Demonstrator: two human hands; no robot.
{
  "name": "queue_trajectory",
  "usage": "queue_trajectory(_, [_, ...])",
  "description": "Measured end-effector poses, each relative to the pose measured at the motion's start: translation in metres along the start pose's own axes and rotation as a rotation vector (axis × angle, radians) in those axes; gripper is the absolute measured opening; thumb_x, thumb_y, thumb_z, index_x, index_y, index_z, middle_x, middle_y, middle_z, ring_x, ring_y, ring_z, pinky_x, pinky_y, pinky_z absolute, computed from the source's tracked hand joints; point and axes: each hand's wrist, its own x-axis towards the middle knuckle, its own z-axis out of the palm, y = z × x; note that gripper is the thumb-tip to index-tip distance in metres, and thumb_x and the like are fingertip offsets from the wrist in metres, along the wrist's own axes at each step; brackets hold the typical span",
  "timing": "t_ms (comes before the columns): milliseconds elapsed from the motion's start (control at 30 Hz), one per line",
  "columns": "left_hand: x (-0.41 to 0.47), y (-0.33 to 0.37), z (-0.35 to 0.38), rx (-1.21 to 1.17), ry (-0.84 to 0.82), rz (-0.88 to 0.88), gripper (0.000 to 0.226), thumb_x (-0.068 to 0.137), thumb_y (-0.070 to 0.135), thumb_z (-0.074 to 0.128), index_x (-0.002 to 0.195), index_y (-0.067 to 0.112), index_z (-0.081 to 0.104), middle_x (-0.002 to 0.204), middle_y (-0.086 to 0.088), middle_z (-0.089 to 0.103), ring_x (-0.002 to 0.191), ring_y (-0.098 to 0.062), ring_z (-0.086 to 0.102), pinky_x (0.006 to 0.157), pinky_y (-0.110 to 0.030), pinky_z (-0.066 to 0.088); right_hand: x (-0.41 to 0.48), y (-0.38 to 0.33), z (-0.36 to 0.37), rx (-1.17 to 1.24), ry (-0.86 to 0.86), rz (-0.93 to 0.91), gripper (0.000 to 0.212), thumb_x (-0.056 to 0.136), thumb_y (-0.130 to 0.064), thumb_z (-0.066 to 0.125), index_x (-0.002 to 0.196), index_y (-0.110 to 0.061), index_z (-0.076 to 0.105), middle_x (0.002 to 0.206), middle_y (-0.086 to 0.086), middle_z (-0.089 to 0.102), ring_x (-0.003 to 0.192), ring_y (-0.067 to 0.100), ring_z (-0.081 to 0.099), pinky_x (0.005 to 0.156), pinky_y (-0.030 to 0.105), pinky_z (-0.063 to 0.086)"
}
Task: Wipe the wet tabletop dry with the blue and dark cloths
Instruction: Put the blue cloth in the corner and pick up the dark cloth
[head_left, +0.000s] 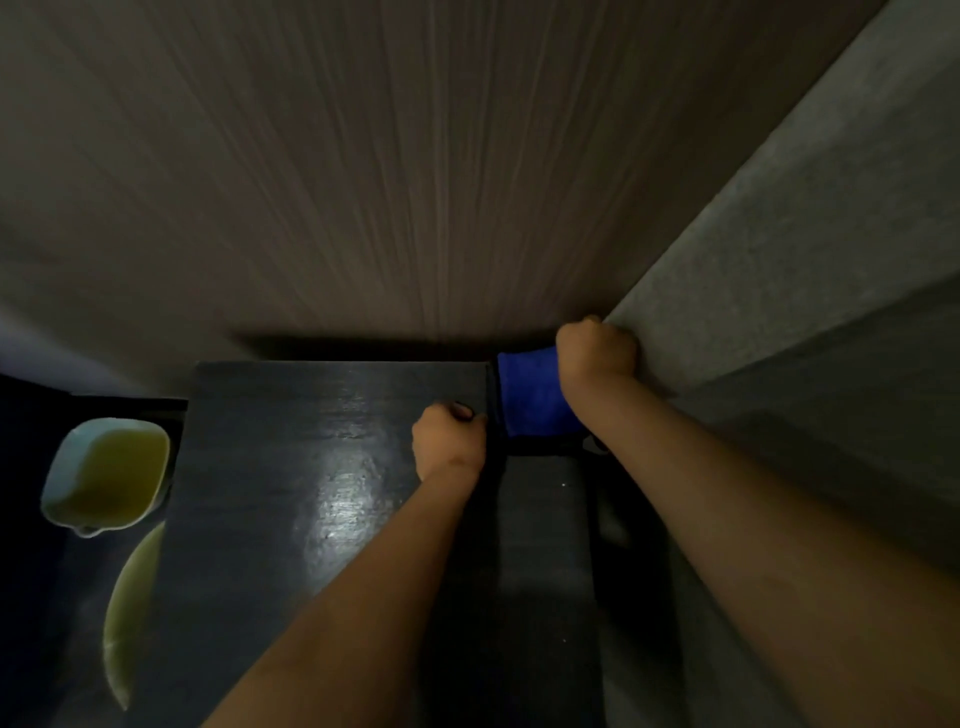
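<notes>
Head view: The dark, wood-grained table (311, 467) shows a glossy wet patch near its centre. The left hand (449, 441) rests at the table's right edge, its grip curled closed on a dark cloth (493, 467) that is hard to make out against the dim surface. The right hand (597, 348) is fisted at the far right corner, against the grey textured wall (779, 260); its grip is clamped on the bright blue cloth (532, 395), which hangs just beside the table's edge. A pale container of yellowish liquid (106, 475) stands left of the table.
</notes>
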Motion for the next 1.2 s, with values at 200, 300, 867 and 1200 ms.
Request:
queue_trajectory(200, [0.002, 0.014, 0.005, -0.067, -0.084, -0.071, 0.024, 0.09, 0.025, 0.064, 0.081, 0.003, 0.066, 0.078, -0.01, 0.065, 0.076, -0.022, 0.064, 0.07, -0.028, 0.05, 0.002, 0.001, 0.001, -0.03, -0.018, -0.022, 0.029, 0.098, 0.001, 0.042, 0.121, -0.005, 0.059, 0.126, 0.014, 0.054, 0.114, 0.027, 0.058, 0.087, 0.035, 0.049])
queue_trajectory(300, [0.005, 0.015, 0.006, -0.019, -0.108, -0.082, 0.021, 0.093, 0.017, 0.058, 0.076, 0.005, 0.062, 0.077, -0.01, 0.062, 0.077, -0.024, 0.062, 0.068, -0.029, 0.049, 0.002, 0.001, 0.001, -0.034, -0.009, -0.02, 0.028, 0.098, 0.001, 0.043, 0.12, -0.005, 0.06, 0.125, 0.013, 0.055, 0.112, 0.026, 0.059, 0.085, 0.035, 0.049])
queue_trajectory(867, [-0.005, -0.023, -0.048, 0.082, -0.042, 0.056, 0.033, 0.092, 0.022, 0.059, 0.062, 0.008, 0.058, 0.081, -0.023, 0.068, 0.078, -0.03, 0.065, 0.072, -0.035, 0.049, 0.005, 0.003, 0.006, 0.462, -0.166, 0.035, 0.027, 0.095, -0.007, 0.047, 0.118, -0.009, 0.062, 0.121, 0.014, 0.062, 0.109, 0.031, 0.06, 0.091, 0.036, 0.051])
queue_trajectory(1200, [0.012, -0.057, -0.11, 0.167, 0.062, -0.001, 0.027, 0.094, 0.019, 0.054, 0.067, 0.014, 0.055, 0.07, -0.008, 0.059, 0.068, -0.022, 0.059, 0.069, -0.035, 0.046, 0.021, -0.005, 0.014, 0.316, -0.118, 0.08, 0.025, 0.098, -0.01, 0.044, 0.118, -0.006, 0.06, 0.122, 0.017, 0.06, 0.11, 0.032, 0.058, 0.091, 0.041, 0.049])
